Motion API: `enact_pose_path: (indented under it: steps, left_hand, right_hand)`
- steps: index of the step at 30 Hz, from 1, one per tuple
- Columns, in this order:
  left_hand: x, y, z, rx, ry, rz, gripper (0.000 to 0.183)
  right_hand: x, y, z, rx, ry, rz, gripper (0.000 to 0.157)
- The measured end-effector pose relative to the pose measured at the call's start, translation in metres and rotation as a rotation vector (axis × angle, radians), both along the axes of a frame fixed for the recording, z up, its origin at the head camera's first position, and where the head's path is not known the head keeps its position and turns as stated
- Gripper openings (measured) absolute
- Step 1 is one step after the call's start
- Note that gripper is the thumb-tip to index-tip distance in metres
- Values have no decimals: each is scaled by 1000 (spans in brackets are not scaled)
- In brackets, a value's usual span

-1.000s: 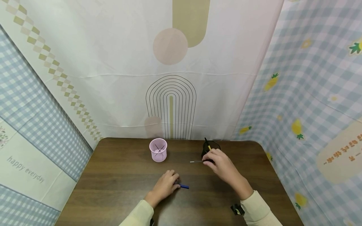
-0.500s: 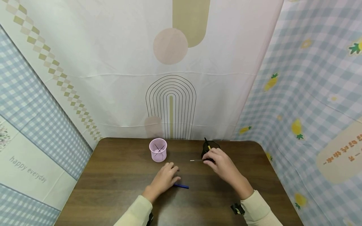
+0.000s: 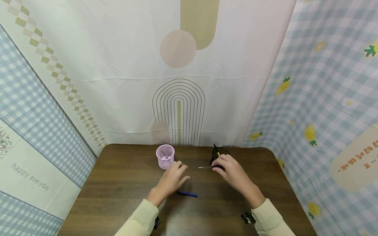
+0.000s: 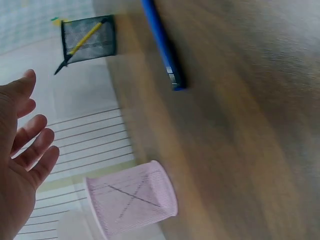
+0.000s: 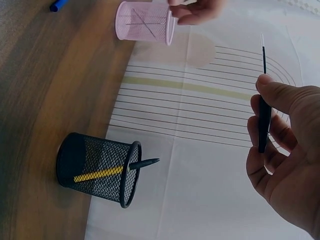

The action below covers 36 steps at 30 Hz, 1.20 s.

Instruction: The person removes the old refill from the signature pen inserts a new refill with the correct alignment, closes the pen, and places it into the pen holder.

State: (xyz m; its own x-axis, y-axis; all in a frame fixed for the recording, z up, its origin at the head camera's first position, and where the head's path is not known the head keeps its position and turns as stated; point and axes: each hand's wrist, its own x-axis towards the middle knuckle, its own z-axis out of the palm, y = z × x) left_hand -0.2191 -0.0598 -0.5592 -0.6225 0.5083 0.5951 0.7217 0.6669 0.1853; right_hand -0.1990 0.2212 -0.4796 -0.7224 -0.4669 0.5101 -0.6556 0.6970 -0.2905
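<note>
My left hand is raised over the table with its fingers relaxed and holds nothing. In the head view its fingertips overlap the lower edge of the pink mesh pen cup. Below that hand a blue pen lies on the table. My right hand grips a slim tool with a black tapered handle and a thin shaft ending in a pale tip, like a small screwdriver. Just behind this hand stands a black mesh pen cup, with a yellow pen with a black end leaning inside.
The brown wooden table ends at a white printed cloth hanging behind both cups. Blue checked cloth hangs along the right side, and more hangs on the left.
My left hand has left the blue pen on the table and moved up and away toward the pink cup. My right hand has stayed in place with its tool.
</note>
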Motion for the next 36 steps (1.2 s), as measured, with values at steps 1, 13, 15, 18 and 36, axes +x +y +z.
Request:
enact_pose_path:
  steps: [1,13,15,18,36]
  left_hand:
    - [0,0,3,4,0,2,37]
    - [-3,4,35,27,53,-22,38]
    - [-2,4,40,29,69,-32,39]
    - [-1,6,48,27,91,-45,41]
    - [10,22,82,-19,138,-49,37]
  right_hand:
    - [0,0,0,0,2,0,17]
    - [-1,-2,2,5,-5,-4,17]
    - [-1,-2,3,9,2,-2,16]
    - [-2,-2,3,12,24,7,18]
    - [-2,-9,12,5,91,55,19]
